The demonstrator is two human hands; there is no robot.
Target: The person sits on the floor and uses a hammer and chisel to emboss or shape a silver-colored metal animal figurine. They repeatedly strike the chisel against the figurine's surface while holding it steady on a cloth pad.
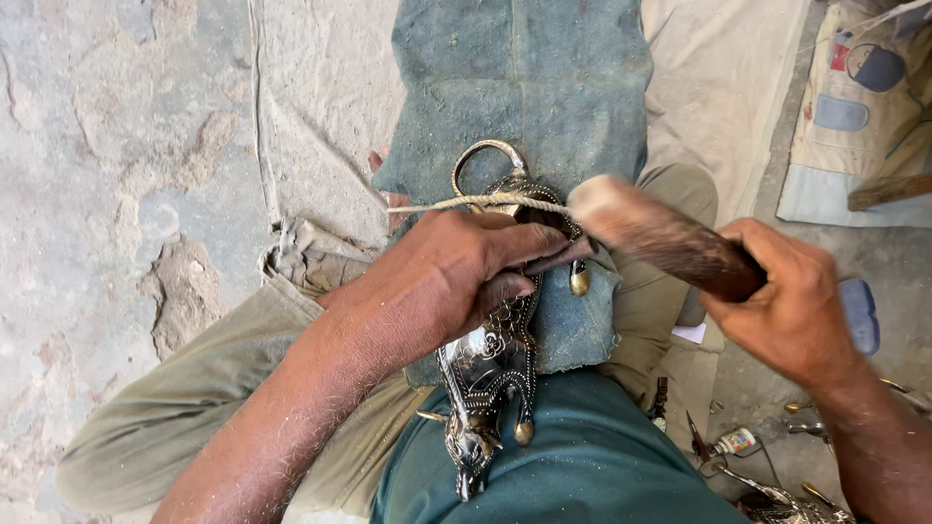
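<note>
A dark engraved metal ornament (490, 359) with brass tips and a top loop lies lengthwise on a blue-grey cloth pad (524, 87) across my legs. A cord (466, 203) runs over its upper part. My left hand (456, 272) presses down on the ornament and pinches a thin dark tool (563, 258) against it. My right hand (786, 311) grips a brown wooden mallet (660, 238), blurred with motion, its pale end just above the tool.
Rough stone floor (116, 175) lies to the left, with a beige cloth (320, 87) under the pad. At lower right, small tools and brass bits (757, 446) lie on the ground. A wooden stick (888, 191) and printed fabric (864, 107) sit at upper right.
</note>
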